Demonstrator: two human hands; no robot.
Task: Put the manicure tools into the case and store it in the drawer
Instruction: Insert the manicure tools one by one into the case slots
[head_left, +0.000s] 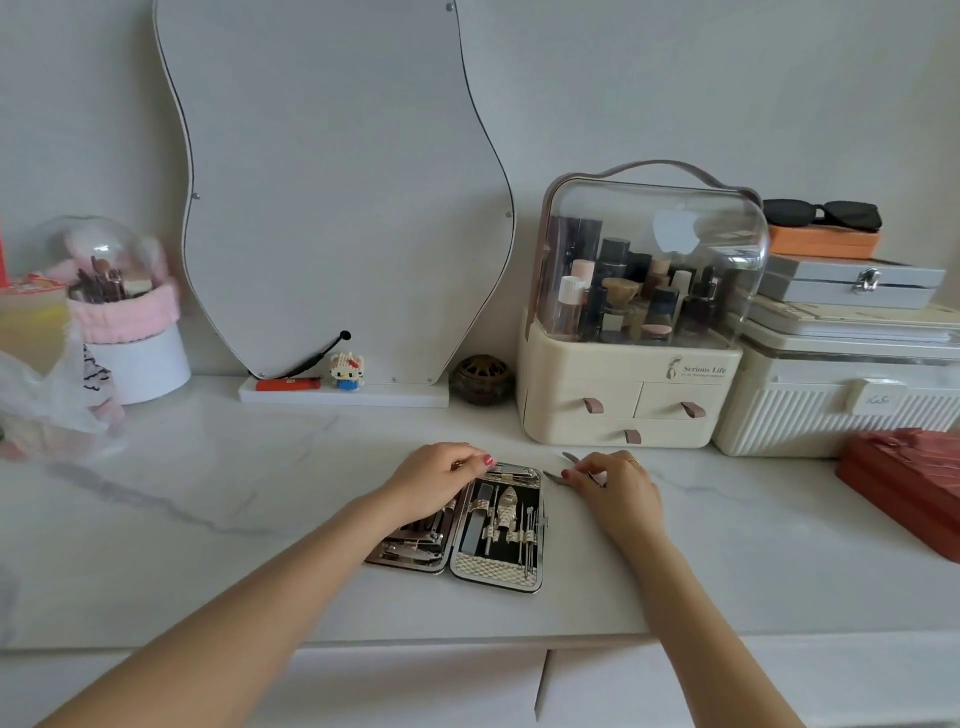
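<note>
Manicure case lies open flat on the white marble table, near the front edge, about mid-width. Black lining, metal tools strapped in both halves, chrome rim. Left hand rests on the case's left half, fingers curled over its far edge. Right hand, just beside the case, pinches a slim metal tool, possibly tweezers. Cream cosmetics organizer stands behind.

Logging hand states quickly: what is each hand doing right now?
Left hand: fingers pressing on the open case, not gripping.
Right hand: pinching a metal tool beside the case.
</note>
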